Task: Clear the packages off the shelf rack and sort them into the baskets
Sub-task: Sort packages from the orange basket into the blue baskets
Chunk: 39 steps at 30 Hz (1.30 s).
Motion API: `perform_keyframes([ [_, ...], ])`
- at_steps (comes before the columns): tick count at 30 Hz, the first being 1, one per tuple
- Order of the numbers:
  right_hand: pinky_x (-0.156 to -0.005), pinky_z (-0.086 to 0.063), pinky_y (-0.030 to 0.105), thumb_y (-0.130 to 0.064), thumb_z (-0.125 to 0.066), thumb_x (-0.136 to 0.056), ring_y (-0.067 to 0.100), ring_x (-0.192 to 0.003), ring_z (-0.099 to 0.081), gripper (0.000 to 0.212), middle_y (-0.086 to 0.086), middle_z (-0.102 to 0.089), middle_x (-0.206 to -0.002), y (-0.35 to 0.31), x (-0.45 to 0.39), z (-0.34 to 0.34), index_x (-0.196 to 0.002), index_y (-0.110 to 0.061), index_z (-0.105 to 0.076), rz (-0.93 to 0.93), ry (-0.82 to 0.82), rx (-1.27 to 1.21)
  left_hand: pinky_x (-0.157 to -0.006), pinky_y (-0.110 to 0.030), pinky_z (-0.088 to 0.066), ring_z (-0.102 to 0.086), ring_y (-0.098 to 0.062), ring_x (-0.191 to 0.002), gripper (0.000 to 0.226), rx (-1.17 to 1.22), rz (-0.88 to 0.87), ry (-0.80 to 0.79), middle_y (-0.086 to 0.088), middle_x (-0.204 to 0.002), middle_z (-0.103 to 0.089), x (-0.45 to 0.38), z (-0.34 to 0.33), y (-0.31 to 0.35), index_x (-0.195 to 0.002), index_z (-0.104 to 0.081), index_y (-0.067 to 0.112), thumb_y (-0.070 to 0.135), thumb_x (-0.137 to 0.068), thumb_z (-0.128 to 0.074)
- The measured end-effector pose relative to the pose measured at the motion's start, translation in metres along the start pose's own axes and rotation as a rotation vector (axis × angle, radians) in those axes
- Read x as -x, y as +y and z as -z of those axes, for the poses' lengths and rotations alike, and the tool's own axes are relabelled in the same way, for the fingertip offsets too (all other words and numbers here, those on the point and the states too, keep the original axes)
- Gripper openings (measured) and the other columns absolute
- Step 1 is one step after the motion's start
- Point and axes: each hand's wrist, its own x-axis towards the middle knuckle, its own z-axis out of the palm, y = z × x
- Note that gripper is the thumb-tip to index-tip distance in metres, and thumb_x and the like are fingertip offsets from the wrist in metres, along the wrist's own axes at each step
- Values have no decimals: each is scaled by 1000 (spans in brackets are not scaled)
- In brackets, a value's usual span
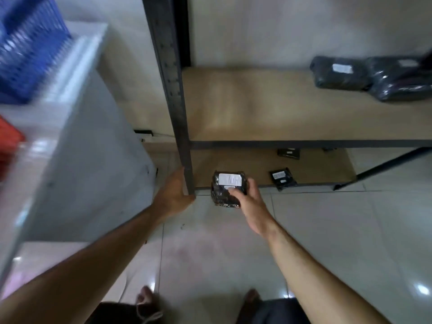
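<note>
Tiled floor point(327, 230) by shelf rack point(177, 90): R hand point(251, 202) fingers round black pkg point(228, 190), L hand point(174, 195) fingers on rack post.

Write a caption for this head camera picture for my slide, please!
Right hand holds a black package by the shelf rack; left hand rests on its post.

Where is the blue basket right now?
In the head view the blue basket is at the upper left, on the white counter, left of the shelf rack's dark post, with a red basket nearer.
</note>
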Motion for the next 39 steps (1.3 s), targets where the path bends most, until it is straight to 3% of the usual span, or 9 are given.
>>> perform_keyframes([
  [3,-92,-51,26,-21,-66,-97,14,-113,-66,35,-6,-70,-122,-71,64,-3,-127,-28,-51,8,23,12,-119,-37,-35,-38,-29,-146,90,-162,57,-97,-10,-159,-38,45,53,64,-160,-24,12,19,-87,-76],
  [5,-97,-51,30,-20,-65,-98,15,-113,-66,35,-4,-69,-123,-119,101,-7,-128,-29,-50,27,9,15,-122,-46,-32,-32,-31,-149,93,-226,30,-111,-13,-162,-33,71,91,104,-162,-19,13,21,-88,-74],
  [9,-102,-50,31,-14,-65,-97,18,-116,-65,38,1,-68,-124,-213,163,-22,-131,-21,-49,116,-46,48,-120,-50,-34,-33,-34,-148,95,-283,-91,-29,-14,-162,-34,121,171,174,-160,-24,9,18,-81,-76],
  [16,-83,-53,18,0,-67,-92,10,-99,-68,33,10,-71,-117,-337,223,-80,-118,-15,-52,228,-238,64,-120,-40,-32,-38,-32,-146,89,-296,-122,216,-16,-160,-38,188,301,218,-157,-31,4,20,-83,-77],
  [21,-88,-54,25,8,-70,-87,17,-102,-63,53,15,-65,-121,-387,235,-155,-132,-10,-49,341,-353,142,-121,-40,-32,-38,-32,-146,84,-256,-55,323,-17,-160,-38,219,383,188,-156,-33,2,20,-83,-71],
  [25,-74,-54,20,1,-72,-88,10,-90,-66,58,6,-68,-113,-407,242,-232,-132,-31,-52,406,-376,159,-122,-41,-31,-35,-28,-148,83,-233,-32,378,-13,-162,-36,240,454,142,-158,-31,8,22,-87,-71],
  [30,-76,-58,25,-6,-75,-87,18,-95,-74,59,2,-76,-109,-407,260,-348,-125,-46,-54,406,-349,125,-120,-38,-32,-38,-25,-147,83,-236,-16,369,-10,-160,-40,273,553,60,-158,-31,11,24,-87,-72],
  [34,-84,-59,29,-9,-75,-88,18,-101,-72,51,0,-76,-110,-400,269,-447,-116,-47,-55,413,-329,126,-121,-43,-34,-38,-25,-146,80,-234,33,361,-11,-158,-40,296,629,-6,-157,-33,9,27,-88,-69],
  [39,-74,-57,20,-3,-71,-90,13,-94,-74,49,6,-74,-111,-403,265,-552,-122,-36,-53,392,-336,131,-113,-47,-44,-48,-26,-134,76,-121,121,421,-10,-148,-45,307,702,-75,-155,-36,13,18,-87,-72],
])
